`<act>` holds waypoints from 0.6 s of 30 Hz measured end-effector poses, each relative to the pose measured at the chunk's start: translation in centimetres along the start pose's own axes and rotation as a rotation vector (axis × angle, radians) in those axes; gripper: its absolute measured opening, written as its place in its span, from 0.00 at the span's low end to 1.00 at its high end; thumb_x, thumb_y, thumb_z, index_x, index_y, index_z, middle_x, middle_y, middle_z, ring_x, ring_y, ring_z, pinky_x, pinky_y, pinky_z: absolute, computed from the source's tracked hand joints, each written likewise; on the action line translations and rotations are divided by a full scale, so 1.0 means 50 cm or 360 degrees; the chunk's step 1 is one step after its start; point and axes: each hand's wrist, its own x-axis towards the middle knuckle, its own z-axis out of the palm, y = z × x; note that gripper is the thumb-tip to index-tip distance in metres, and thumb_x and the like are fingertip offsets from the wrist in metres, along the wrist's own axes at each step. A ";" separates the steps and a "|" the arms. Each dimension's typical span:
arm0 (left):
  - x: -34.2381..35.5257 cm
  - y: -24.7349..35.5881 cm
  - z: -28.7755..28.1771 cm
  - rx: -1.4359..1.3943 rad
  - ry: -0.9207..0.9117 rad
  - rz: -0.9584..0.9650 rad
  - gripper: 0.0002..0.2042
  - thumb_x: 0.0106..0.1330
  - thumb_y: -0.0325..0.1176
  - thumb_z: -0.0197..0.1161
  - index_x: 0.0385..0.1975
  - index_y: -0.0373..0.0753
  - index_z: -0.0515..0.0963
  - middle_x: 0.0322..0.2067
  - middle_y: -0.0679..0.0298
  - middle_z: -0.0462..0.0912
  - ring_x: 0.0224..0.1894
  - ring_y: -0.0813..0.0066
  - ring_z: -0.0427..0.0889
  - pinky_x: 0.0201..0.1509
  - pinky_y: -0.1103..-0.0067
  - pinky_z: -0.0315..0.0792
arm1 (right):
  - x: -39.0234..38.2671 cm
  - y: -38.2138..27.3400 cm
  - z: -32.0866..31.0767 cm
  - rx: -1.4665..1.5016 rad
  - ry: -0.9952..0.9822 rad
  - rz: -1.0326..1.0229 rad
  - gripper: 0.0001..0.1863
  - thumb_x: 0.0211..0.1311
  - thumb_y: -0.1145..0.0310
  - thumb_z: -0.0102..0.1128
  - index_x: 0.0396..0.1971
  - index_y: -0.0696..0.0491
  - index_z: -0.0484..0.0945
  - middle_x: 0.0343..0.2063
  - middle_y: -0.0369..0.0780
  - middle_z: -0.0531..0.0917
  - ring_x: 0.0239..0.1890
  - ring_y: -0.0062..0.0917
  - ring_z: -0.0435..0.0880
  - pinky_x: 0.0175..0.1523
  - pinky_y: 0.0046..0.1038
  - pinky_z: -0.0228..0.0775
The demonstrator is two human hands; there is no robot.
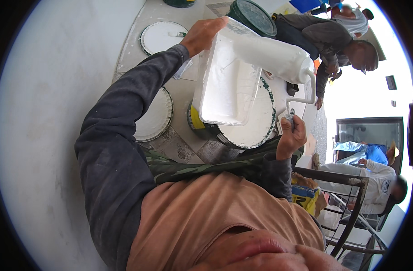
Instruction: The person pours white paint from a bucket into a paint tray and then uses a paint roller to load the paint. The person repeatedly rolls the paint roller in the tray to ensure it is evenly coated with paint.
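Fingers of both hands engaged: left hand [202, 37] on the tray [206, 77], right hand [291, 139] on the roller [274, 55].

Item: tray, white, centre of the frame, tilted above a dark bucket [212, 134] with a yellow patch; inside coated white.

Item: roller, sleeve white along its visible length, overlapping the tray's upper right and reaching past its edge; contact beneath the sleeve not fully visible. Bent frame descends to the right hand.

State of work: apparently at the paint-loading stage. Done: tray and sleeve both coated. Left: the roller is not set to any surface beyond the tray; how much painting remains cannot be told.

Fingers, detail: left, curled over the tray's top corner, little gap; right, closed around the lower end of the roller, thumb at the near side.

Surroundings: bucket top below the tray, white, green-flecked rim, liquid or lid uncertain. Two white discs, upper left [157, 43] and left of centre [148, 124], the former bearing a small tool [177, 34]. Green lidded bucket [254, 19], top centre. Crouching co-worker [321, 34], upper right. Yellow-and-blue bag [306, 195], lower right. Tiled floor [188, 97] beneath.
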 end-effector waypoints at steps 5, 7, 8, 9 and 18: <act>0.001 -0.002 0.000 0.0021 -0.0011 0.0033 0.28 0.68 0.58 0.49 0.32 0.34 0.79 0.23 0.64 0.79 0.24 0.75 0.73 0.30 0.76 0.69 | -0.002 0.000 -0.002 0.0024 -0.0017 0.0007 0.16 0.50 0.71 0.75 0.36 0.63 0.80 0.30 0.36 0.81 0.33 0.20 0.76 0.42 0.22 0.70; 0.003 -0.004 0.000 0.0069 0.0001 0.0069 0.29 0.68 0.59 0.47 0.33 0.34 0.80 0.24 0.62 0.80 0.24 0.74 0.74 0.31 0.76 0.70 | 0.000 -0.004 -0.002 0.0013 -0.0025 -0.0016 0.17 0.50 0.71 0.75 0.36 0.63 0.80 0.30 0.36 0.81 0.33 0.20 0.76 0.42 0.22 0.70; 0.003 -0.005 0.001 0.0104 0.0013 0.0103 0.30 0.69 0.59 0.46 0.33 0.34 0.80 0.24 0.62 0.80 0.25 0.73 0.75 0.32 0.75 0.70 | 0.001 -0.007 -0.001 -0.0006 -0.0024 -0.0028 0.17 0.50 0.71 0.75 0.36 0.63 0.80 0.30 0.36 0.81 0.33 0.20 0.77 0.42 0.22 0.71; 0.009 -0.003 -0.002 0.0149 0.0036 0.0140 0.30 0.69 0.60 0.45 0.34 0.34 0.80 0.25 0.61 0.81 0.25 0.73 0.76 0.33 0.75 0.71 | 0.007 -0.007 0.004 -0.0011 -0.0017 -0.0058 0.17 0.50 0.71 0.75 0.36 0.63 0.80 0.30 0.36 0.81 0.32 0.21 0.77 0.42 0.22 0.71; 0.012 -0.002 -0.006 0.0255 0.0014 0.0144 0.30 0.69 0.60 0.45 0.35 0.35 0.81 0.30 0.56 0.84 0.31 0.68 0.79 0.39 0.73 0.73 | 0.009 -0.022 -0.005 -0.0003 -0.0035 -0.0071 0.17 0.51 0.71 0.75 0.37 0.63 0.80 0.29 0.37 0.81 0.30 0.20 0.77 0.39 0.22 0.71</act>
